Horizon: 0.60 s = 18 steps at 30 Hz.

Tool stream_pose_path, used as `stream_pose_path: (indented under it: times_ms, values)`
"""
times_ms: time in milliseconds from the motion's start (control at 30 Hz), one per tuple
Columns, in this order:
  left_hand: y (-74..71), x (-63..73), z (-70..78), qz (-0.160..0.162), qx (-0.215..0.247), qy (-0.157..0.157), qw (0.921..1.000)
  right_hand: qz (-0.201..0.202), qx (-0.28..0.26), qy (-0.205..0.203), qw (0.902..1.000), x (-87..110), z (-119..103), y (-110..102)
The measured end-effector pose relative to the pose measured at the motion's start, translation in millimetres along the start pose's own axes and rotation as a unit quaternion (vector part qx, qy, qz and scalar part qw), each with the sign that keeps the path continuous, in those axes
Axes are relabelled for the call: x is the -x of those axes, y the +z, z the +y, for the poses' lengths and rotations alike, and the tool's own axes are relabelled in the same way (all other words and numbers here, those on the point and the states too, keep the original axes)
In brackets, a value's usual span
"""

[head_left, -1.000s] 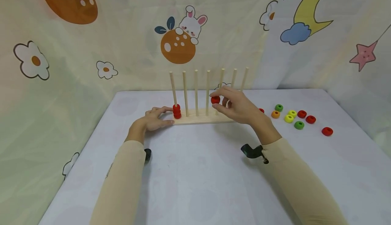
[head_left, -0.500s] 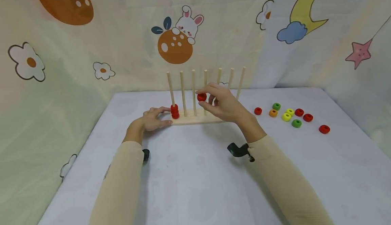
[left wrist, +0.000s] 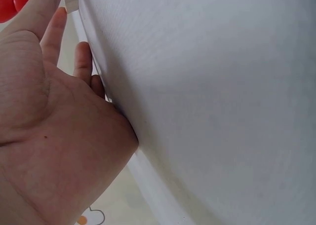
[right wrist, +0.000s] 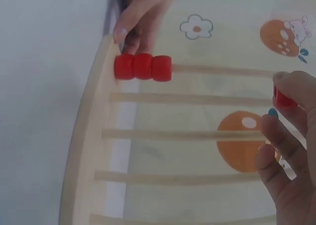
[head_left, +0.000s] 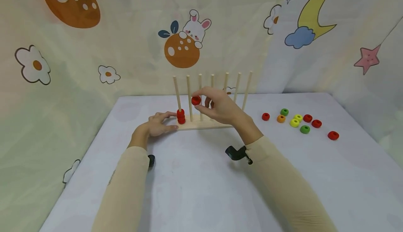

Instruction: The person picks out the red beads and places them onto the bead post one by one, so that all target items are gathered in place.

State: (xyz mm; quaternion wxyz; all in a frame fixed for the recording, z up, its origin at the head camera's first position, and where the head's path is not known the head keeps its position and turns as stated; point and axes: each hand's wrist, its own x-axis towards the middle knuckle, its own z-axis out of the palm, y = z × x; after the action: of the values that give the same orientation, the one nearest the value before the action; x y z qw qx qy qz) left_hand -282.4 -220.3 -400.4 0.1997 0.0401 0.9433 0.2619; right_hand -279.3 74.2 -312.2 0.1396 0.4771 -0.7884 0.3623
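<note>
A wooden peg rack point(head_left: 204, 124) with several upright pegs stands on the table. Its leftmost peg bears three stacked red beads point(right wrist: 142, 66). My left hand point(head_left: 157, 124) holds the rack's left end, thumb at the front of the base and a finger behind, close to the stack. In the left wrist view only part of the red stack shows past the fingers. My right hand point(head_left: 215, 104) pinches a red bead point(head_left: 196, 100) between thumb and index finger. That bead is raised above the base, near the second and third pegs, apart from the stack.
To the rack's right lie several loose beads: red point(head_left: 266, 116), orange point(head_left: 281, 118), yellow point(head_left: 294, 122) and green point(head_left: 304, 129). A patterned cloth backdrop point(head_left: 138, 50) hangs behind the white table point(head_left: 195, 190).
My right hand has carried the red bead leftward along the pegs, uncovering a loose red bead on the table. The left hand stays at the rack's left end.
</note>
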Motion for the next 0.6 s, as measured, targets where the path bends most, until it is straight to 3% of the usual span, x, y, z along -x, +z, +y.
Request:
stream_pose_path:
  times_ms: [300,600]
  values:
    - [0.7,0.2,1.1,-0.003,0.004,0.003,1.0000,-0.008,0.003,-0.005,1.0000,-22.9,-13.4,-0.8]
    - [0.0,-4.3,-2.0,-0.002,0.011,-0.002,0.9999,0.020,0.022,0.000,0.9996,-48.7,-26.8,5.4]
